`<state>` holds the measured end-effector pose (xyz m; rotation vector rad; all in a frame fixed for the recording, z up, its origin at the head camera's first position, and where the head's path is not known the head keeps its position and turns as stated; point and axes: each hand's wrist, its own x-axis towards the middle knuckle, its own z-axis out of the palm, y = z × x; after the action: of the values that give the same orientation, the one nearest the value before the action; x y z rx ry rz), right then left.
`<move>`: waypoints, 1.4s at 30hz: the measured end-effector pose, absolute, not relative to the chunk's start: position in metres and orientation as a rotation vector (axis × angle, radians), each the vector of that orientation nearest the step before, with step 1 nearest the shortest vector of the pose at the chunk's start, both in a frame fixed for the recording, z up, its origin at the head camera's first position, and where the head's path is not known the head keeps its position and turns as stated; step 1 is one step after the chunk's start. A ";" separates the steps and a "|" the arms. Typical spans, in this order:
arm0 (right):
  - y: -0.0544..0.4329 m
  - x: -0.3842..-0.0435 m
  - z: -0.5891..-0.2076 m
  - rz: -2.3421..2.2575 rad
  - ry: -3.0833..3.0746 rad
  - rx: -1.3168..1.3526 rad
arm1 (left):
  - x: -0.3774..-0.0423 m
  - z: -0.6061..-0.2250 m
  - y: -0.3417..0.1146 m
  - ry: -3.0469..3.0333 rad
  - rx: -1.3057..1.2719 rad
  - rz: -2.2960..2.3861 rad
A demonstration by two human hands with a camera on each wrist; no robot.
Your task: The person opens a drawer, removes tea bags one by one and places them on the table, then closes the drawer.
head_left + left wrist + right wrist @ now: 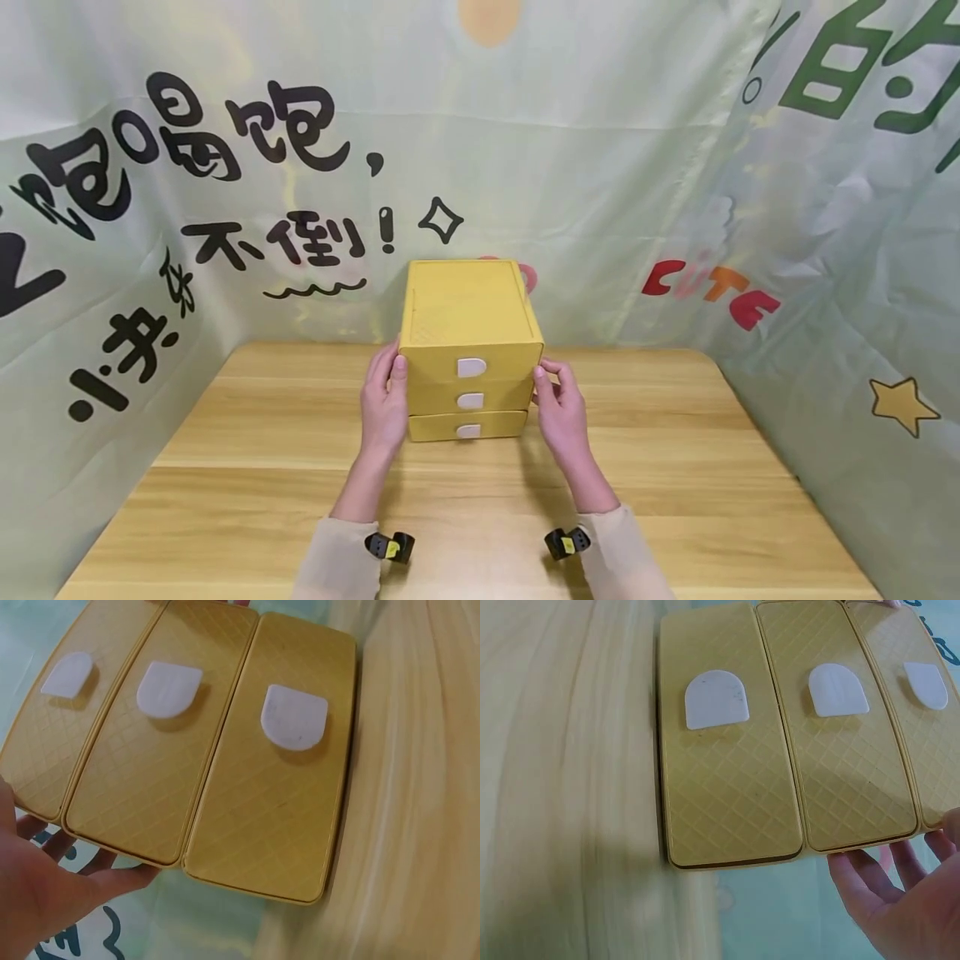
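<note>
A yellow drawer box with three stacked drawers stands near the back of the table, its front facing me. Each drawer front has a quilted diamond pattern and a white rounded pull tab. My left hand holds the box's left side, the thumb near the upper front edge and the fingers along the side wall. On the opposite side, my right hand holds the right wall, its thumb at the front edge. The right fingers reach behind the front edge, where their tips are partly hidden. All three drawers look closed.
The wooden table has rounded back corners. Behind it and at both sides hangs a pale green printed cloth with lettering, close behind the box. A small black device is on each wrist.
</note>
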<state>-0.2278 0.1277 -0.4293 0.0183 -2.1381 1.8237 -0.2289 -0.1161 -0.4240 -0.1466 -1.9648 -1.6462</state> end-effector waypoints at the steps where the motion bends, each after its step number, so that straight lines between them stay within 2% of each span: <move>1: 0.130 -0.228 -0.429 1.830 -2.138 0.010 | -0.231 -0.424 -0.115 -1.972 -0.154 -1.656; 17: 0.141 -0.239 -0.433 1.862 -2.086 -0.010 | -0.252 -0.428 -0.112 -2.075 -0.208 -1.759; 32: 0.148 -0.246 -0.437 1.860 -2.085 0.002 | -0.258 -0.429 -0.112 -2.097 -0.206 -1.807; 42: 0.157 -0.253 -0.435 1.952 -2.064 0.076 | -0.256 -0.422 -0.107 -2.025 -0.276 -1.663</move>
<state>-0.2527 0.1566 -0.4346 0.0756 -2.0640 1.9516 -0.2558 -0.1073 -0.4217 -0.2761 -2.0250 -1.6627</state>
